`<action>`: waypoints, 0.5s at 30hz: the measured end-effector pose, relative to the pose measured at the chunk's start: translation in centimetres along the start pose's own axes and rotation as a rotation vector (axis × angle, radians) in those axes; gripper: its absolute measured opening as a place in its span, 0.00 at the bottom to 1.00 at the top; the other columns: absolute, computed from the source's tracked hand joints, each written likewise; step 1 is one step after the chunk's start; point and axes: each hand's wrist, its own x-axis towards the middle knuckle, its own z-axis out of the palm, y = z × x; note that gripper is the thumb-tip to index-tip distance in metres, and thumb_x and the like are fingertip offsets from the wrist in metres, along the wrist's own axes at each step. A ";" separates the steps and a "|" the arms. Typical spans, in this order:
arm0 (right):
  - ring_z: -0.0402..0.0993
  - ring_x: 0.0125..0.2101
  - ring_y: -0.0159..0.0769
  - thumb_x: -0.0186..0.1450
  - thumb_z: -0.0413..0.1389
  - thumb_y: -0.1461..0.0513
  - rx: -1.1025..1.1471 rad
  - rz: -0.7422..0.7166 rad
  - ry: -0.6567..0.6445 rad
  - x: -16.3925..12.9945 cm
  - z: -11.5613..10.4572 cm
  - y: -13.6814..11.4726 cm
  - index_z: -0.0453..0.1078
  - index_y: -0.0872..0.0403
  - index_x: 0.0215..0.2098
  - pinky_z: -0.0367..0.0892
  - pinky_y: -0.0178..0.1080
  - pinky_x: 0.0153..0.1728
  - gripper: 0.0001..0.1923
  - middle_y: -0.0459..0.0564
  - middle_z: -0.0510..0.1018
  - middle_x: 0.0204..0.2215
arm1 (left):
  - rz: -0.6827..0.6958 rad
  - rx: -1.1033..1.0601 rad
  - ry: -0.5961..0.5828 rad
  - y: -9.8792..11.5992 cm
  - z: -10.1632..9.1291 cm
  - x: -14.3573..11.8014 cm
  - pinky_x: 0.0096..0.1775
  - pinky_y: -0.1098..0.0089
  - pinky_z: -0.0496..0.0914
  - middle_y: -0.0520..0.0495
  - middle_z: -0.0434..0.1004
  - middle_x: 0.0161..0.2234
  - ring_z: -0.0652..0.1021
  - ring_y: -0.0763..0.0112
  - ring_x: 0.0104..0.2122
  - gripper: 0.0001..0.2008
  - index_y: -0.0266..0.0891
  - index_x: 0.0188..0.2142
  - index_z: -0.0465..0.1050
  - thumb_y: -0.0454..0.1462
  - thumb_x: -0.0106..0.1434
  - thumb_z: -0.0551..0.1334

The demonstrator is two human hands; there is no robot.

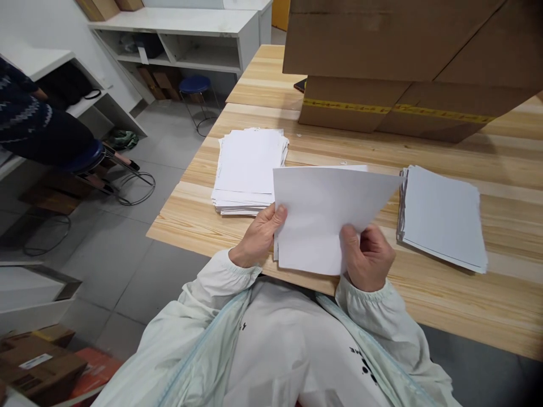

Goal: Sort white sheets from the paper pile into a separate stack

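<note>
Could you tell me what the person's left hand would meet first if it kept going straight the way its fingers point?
The left hand grips the white paper sheets; its fingers point up and right. Beyond them probably the bare light wooden table, then the brown cardboard box, though depth is unclear.

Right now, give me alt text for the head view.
Both hands, left and right, hold a white sheet over a wooden table. Paper stacks lie left and right; cardboard boxes stand behind.
</note>
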 end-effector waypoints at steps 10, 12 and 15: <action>0.76 0.31 0.39 0.57 0.69 0.60 0.334 -0.177 -0.243 2.3 -1.4 0.1 0.78 0.48 0.29 0.73 0.44 0.35 0.05 0.46 0.80 0.28 | 0.477 0.497 -0.216 1.4 0.8 0.2 0.48 0.65 0.73 0.42 0.83 0.42 0.80 0.63 0.43 0.23 0.39 0.45 0.80 0.54 0.70 0.57; 0.75 0.30 0.37 0.57 0.69 0.60 0.361 -0.182 -0.259 2.0 -0.8 0.3 0.77 0.48 0.29 0.71 0.42 0.34 0.06 0.46 0.79 0.26 | 0.485 0.476 -0.145 0.2 0.6 0.5 0.46 0.67 0.72 0.43 0.81 0.39 0.79 0.64 0.42 0.20 0.39 0.43 0.79 0.52 0.69 0.60; 0.73 0.28 0.36 0.57 0.70 0.56 0.357 -0.136 -0.233 1.5 -0.1 1.0 0.76 0.50 0.28 0.69 0.40 0.31 0.09 0.46 0.78 0.25 | 0.497 0.463 -0.050 -1.5 0.3 0.7 0.41 0.69 0.70 0.47 0.78 0.35 0.77 0.68 0.37 0.19 0.39 0.39 0.76 0.52 0.69 0.60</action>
